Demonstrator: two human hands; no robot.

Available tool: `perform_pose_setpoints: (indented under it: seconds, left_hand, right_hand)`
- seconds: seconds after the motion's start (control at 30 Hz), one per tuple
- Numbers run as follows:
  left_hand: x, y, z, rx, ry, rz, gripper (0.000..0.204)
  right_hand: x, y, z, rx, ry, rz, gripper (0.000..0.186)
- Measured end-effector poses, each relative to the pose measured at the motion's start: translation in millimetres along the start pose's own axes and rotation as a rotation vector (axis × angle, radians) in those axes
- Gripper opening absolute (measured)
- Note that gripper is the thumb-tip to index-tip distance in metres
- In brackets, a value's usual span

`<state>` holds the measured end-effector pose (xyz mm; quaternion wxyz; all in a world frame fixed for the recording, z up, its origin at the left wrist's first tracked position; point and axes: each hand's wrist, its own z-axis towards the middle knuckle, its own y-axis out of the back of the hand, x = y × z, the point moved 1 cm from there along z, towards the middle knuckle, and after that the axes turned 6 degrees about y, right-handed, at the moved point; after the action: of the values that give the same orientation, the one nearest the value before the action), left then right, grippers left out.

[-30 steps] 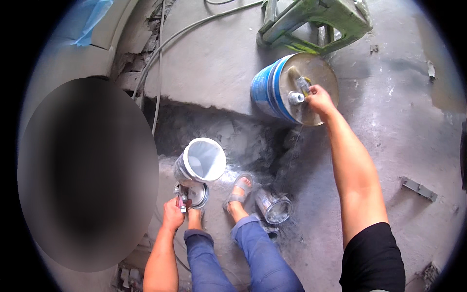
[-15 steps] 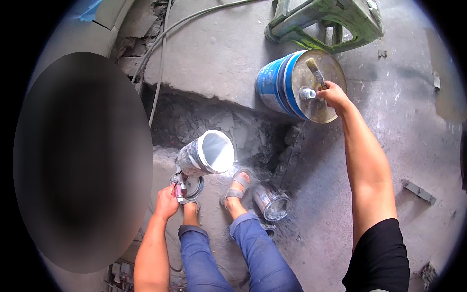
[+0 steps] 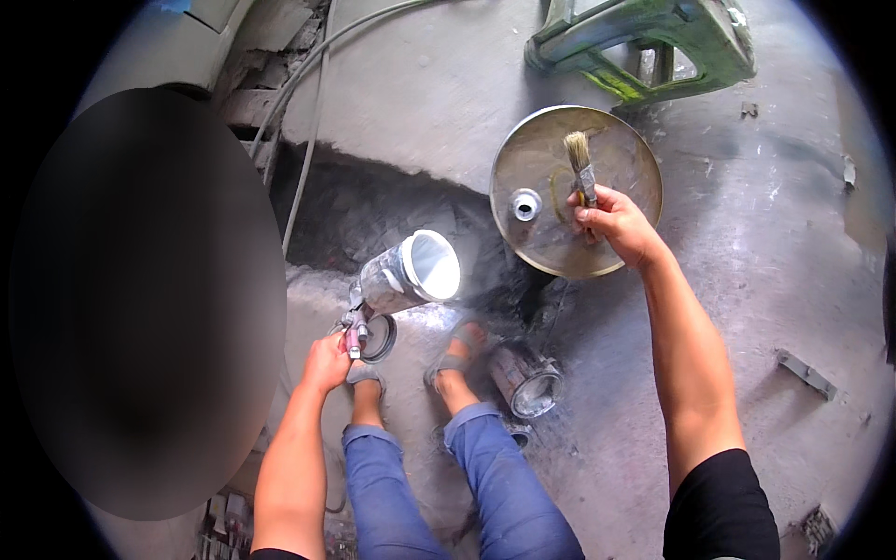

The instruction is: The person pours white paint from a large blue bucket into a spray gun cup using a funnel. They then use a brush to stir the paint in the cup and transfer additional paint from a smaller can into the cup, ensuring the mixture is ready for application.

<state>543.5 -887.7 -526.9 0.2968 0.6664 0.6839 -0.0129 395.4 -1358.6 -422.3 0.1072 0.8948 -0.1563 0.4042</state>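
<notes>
In my left hand (image 3: 329,362), closed round its grip, is a spray gun (image 3: 357,334) with a large open cup (image 3: 387,285). The cup is tilted, its white inside facing up and to the right. My right hand (image 3: 616,224) grips a paintbrush (image 3: 581,163), pale bristles pointing away from me. Brush and hand are over the round metal top of a drum (image 3: 523,154); whether the fingers also touch the top I cannot tell. A short round spout (image 3: 525,205) stands on the drum top, left of the brush.
An open, paint-stained can (image 3: 534,387) stands by my right foot. Beside the gun is a dark round lid or ring (image 3: 381,338). A broken trench (image 3: 373,201) crosses the floor, with hoses (image 3: 301,177) at its left. Beyond the drum is a green stool (image 3: 644,47); a metal piece (image 3: 806,373) lies far right.
The drum, tilted before with its blue side showing, now shows only its top. My right hand and the brush have shifted left and nearer. The spray gun has risen slightly in view.
</notes>
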Motion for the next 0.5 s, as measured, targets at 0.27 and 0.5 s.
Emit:
perform_pose_setpoints:
  seconds: [0.27, 0.5]
  left_hand:
    - [73.0, -18.8, 29.6, -0.022, -0.006, 0.077, 0.032]
    - [105.1, -17.7, 43.6, -0.023, 0.089, 0.05, 0.02]
  right_hand:
    - [-34.0, -106.8, 2.0, 0.066, -0.029, 0.091, 0.018]
    - [-93.8, -206.5, 14.1, -0.005, 0.03, -0.035, 0.017]
